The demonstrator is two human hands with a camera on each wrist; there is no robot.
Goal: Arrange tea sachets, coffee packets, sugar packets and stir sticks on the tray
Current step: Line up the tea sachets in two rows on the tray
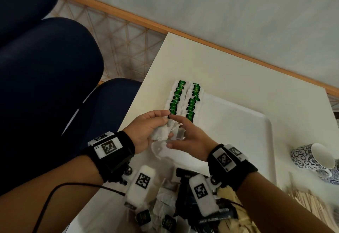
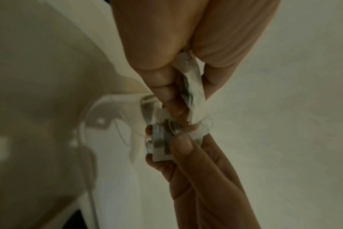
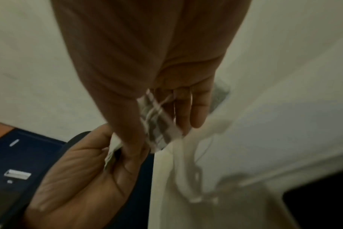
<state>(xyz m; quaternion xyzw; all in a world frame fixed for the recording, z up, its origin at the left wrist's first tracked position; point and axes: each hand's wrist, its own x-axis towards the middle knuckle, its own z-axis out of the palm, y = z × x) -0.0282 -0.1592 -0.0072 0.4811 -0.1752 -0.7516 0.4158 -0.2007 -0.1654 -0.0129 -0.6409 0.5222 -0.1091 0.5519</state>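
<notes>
A white tray lies on the cream table. Two rows of tea sachets with green tags run along the tray's left end. Just in front of those rows, above the tray's corner, both hands share a small bunch of white tea sachets. My left hand grips the bunch from the left. My right hand pinches sachets from the right between thumb and forefinger. The left wrist view shows the left fingers pinching a sachet. The right fingers lie behind sachets and strings in the right wrist view.
A mixed pile lies near me: loose tea sachets, black coffee packets and beige sugar packets. Wooden stir sticks lie at the right. A blue-patterned cup lies tipped beside the tray. A dark chair stands left of the table.
</notes>
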